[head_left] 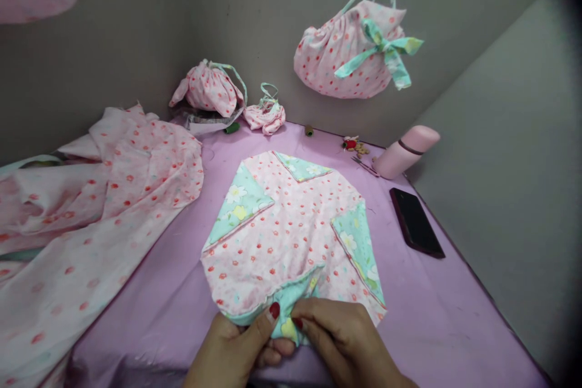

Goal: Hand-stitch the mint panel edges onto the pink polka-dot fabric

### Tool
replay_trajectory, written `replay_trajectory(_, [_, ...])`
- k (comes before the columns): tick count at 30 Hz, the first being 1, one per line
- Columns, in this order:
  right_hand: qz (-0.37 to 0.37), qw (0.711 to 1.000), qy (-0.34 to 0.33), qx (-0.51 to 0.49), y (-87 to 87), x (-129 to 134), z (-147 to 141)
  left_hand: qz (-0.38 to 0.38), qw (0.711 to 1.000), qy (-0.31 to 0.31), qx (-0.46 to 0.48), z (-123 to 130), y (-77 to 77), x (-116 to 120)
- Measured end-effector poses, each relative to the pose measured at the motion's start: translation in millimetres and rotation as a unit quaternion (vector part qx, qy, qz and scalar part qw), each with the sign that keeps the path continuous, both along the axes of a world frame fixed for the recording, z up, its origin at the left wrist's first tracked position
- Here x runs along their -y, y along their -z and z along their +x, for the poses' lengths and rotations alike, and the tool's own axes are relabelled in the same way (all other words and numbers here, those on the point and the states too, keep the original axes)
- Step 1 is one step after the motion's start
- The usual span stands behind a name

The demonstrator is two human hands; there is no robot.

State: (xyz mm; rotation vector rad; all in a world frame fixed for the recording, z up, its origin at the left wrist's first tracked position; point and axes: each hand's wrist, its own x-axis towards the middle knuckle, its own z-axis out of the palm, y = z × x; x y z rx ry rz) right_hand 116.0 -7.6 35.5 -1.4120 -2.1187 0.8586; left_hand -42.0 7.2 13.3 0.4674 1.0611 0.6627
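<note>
An eight-sided piece of pink fabric [295,230] with red dots lies on the table, with mint floral triangles sewn at its corners. At its near edge, my left hand [245,342] holds the mint floral corner [286,300], thumb on top and fingers curled beneath. My right hand [341,333] pinches the same corner just beside the left thumb. That corner is lifted and bunched, its long edge folded up. Whether a needle or thread sits between the right fingertips is too small to make out.
Pink dotted fabric [150,163] is heaped at left. Behind are a pink bag [211,91], a small pouch [266,116] and thread spools [231,128]. A bow-tied bag [345,57] hangs on the wall. At right are small scissors [366,167], a pink bottle [404,151] and a phone [416,222].
</note>
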Motion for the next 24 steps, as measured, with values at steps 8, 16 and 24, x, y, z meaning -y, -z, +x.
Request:
replay_trajectory(8, [0.005,0.998,-0.015,0.059,-0.8,-1.0,1.4,-0.001,1.000,0.009,0.004,-0.4,0.1,-0.9])
replay_trajectory(16, [0.036,0.999,0.027,0.013,10.0,4.8,-3.3,-0.001,1.000,0.027,0.009,-1.3,-2.3,-3.9])
replay_trajectory(24, [-0.034,0.996,0.043,-0.073,16.1,5.5,-14.1,0.002,1.000,0.021,0.017,-0.6,3.2,-2.6])
